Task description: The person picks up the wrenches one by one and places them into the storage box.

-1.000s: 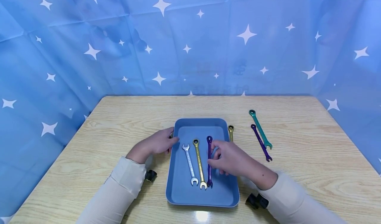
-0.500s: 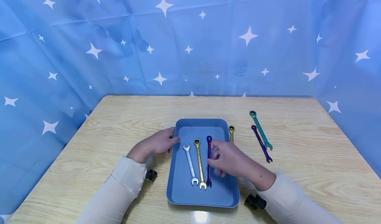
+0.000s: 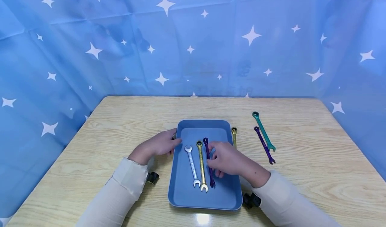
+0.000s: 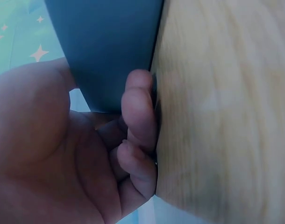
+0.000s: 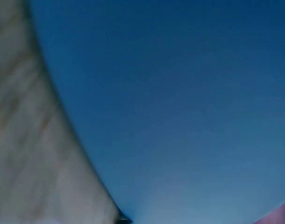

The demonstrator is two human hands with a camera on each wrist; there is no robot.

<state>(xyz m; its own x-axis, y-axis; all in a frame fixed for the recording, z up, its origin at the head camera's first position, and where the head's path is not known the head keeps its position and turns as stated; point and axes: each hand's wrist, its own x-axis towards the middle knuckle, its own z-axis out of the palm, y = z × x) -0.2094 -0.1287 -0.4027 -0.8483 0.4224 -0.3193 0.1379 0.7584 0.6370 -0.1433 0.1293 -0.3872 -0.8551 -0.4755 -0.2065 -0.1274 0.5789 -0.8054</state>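
A blue rectangular tray (image 3: 193,199) lies on the table. My left hand (image 3: 159,144) grips its left side, thumb over the rim and fingers along the outer wall, as the left wrist view shows close to the tray wall (image 4: 110,46). Inside lie a silver open-end wrench (image 3: 192,166) and a gold combination wrench (image 3: 201,165), side by side. Just right of them, my right hand (image 3: 226,158) pinches a purple combination wrench (image 3: 210,175), its ring end pointing away from me. In the right wrist view the tray's blue wall (image 5: 156,93) fills most of the picture, with the fingers out of sight.
Against the tray's right side lies another gold wrench (image 3: 234,136), partly hidden by the right hand. Farther right on the wooden table (image 3: 313,146) are a green wrench (image 3: 264,131) and a second purple wrench (image 3: 264,145). A blue star-printed cloth (image 3: 211,63) hangs behind.
My right hand has shifted a little left with the purple wrench, whose ring end now leans toward the gold wrench in the tray. The left hand stays on the tray.
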